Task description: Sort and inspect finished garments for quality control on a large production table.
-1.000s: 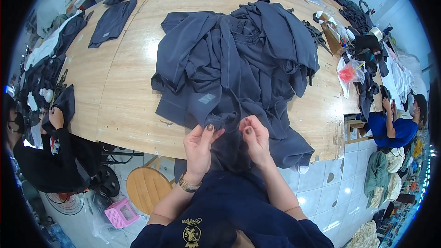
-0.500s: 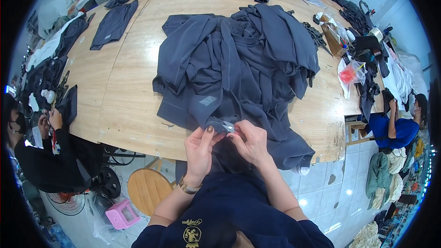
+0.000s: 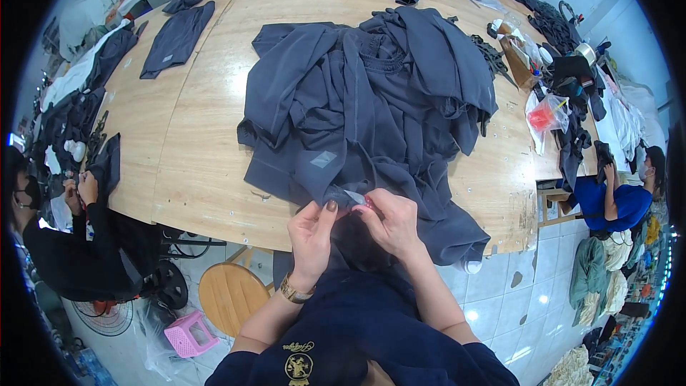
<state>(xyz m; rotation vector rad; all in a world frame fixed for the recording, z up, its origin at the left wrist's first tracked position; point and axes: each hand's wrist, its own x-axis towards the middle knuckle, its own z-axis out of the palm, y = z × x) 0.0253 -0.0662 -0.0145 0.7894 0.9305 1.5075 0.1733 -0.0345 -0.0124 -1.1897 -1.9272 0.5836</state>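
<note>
A heap of dark blue-grey garments (image 3: 357, 93) lies on the table in front of me. A light grey slanted patch (image 3: 324, 158) shows on the near cloth. At the heap's near edge, the thumb and fingers of my left hand (image 3: 310, 234) pinch a dark garment (image 3: 334, 194). Close beside it my right hand (image 3: 392, 223) is closed in a pinch at a small pale, translucent piece (image 3: 355, 198) on that cloth. What lies under the fingertips is partly hidden. Cloth hangs over the table edge below my hands.
A wooden table (image 3: 193, 114) spreads around the heap. Another dark garment (image 3: 179, 39) lies flat at far left. A paper bag (image 3: 517, 61) and a red drink in plastic (image 3: 547, 116) stand at right. Several people sit around. A round stool (image 3: 232, 299) and pink stool (image 3: 190, 334) are below.
My fingertips have shifted slightly on the cloth, and the right hand has moved a little. The pale piece now stands up more between the hands. The garment heap stays put.
</note>
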